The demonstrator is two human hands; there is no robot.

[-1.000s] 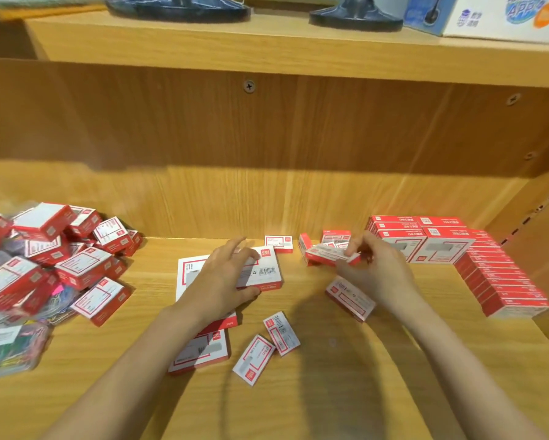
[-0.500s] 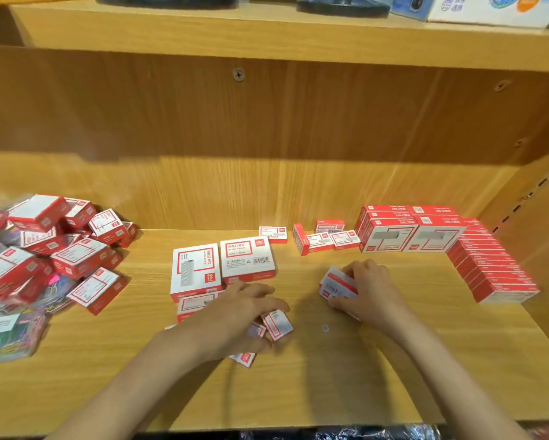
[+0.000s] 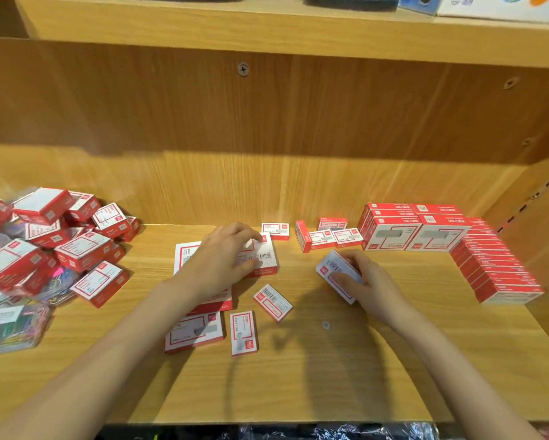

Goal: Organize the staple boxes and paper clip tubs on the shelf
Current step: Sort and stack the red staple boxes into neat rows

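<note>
**Sorting staple boxes on the wooden shelf**

Looking down on the shelf [image 3: 377, 376], I see my left hand [image 3: 225, 258] lying over the flat white-and-red boxes [image 3: 263, 258] near the middle, fingers spread and bent across the top one; whether they actually clasp it or only rest on it I cannot tell. My right hand [image 3: 366, 281] grasps a small stack of staple boxes [image 3: 333, 268], fingers curled round its right side, thumb across the face, the stack tilted and raised just off the wood.

Two small boxes lie loose on the near side of the left hand: one angled [image 3: 273, 301], one lying lengthwise [image 3: 244, 333]. Just left of that one sits another flat box [image 3: 195, 333], partly under my left forearm.

At the far middle, a few small boxes [image 3: 327, 238] sit against the back panel, one of them standing on its side. To their right, two large white-fronted cartons [image 3: 416, 235] stand side by side with red packs on top, and a long row of red boxes [image 3: 495, 268] runs from the far right corner toward the near side.

On the far left, a loose heap of red boxes [image 3: 63, 246] is jumbled over clear tubs of coloured paper clips [image 3: 9, 328], which reach the near left edge.

A small pale disc [image 3: 326, 325] lies on the wood near my right wrist.
</note>
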